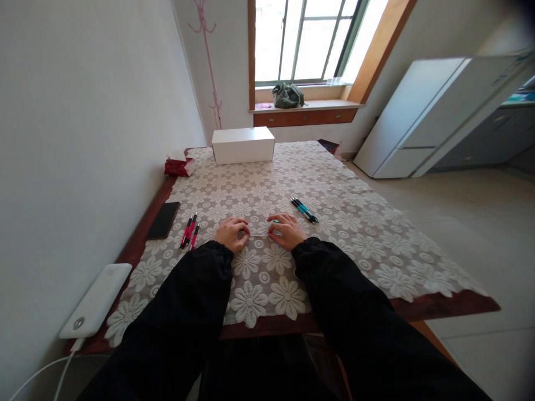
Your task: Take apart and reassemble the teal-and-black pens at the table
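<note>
Centrally, just below mid-frame, both hands rest on the bench (376,234), the left hand (231,233) and right hand (286,230) each pinching 1 end of a thin pale rod (259,236), apparently a pen part, stretched level between them, likely to steady it. Red pens (189,230) lie just left, teal pens (304,210) upper right, a phone (163,220) further left. Nothing blocks the hands.

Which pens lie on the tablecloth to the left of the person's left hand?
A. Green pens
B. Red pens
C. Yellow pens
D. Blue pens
B: the red pens lie just left of the left hand, while the blue pens lie beyond the right hand.
</note>
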The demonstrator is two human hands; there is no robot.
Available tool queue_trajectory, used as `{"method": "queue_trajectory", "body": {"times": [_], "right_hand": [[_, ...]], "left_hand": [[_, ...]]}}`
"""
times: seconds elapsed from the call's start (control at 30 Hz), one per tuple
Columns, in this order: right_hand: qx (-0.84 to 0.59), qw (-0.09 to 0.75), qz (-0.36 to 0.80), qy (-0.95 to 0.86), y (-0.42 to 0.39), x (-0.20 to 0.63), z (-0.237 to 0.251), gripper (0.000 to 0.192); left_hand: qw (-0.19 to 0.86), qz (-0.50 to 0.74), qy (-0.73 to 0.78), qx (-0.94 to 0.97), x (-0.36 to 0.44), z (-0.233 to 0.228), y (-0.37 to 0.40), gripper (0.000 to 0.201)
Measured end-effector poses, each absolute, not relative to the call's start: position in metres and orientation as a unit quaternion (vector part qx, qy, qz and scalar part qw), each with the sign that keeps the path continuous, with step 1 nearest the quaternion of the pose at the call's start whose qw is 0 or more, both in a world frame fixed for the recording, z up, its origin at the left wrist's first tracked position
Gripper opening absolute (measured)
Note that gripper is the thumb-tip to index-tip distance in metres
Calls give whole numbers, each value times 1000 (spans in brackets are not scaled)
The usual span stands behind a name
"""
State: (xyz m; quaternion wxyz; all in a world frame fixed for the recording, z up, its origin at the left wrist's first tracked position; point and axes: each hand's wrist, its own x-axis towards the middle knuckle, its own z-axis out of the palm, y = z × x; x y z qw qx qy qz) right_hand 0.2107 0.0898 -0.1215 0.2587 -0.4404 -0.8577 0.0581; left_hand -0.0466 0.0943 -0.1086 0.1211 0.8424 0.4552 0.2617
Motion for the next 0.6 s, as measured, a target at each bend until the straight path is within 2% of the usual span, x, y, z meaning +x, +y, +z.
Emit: {"method": "queue_trajectory", "body": {"times": [0.23,0.33,0.43,0.6], "right_hand": [[-467,273,46,-840,93,216,-118,6],[-521,293,20,-802,95,222,-118,12],[-564,278,6,-777,98,228,-121,15],[-563,244,11,-790,98,228,-122,15]], "left_hand": [[123,265,457,840,-47,-110,95,7],[119,269,465,835,-48,-110,96,26],[109,273,489,821,-48,-111,97,42],[97,269,524,803,-50,-115,100,39]]}}
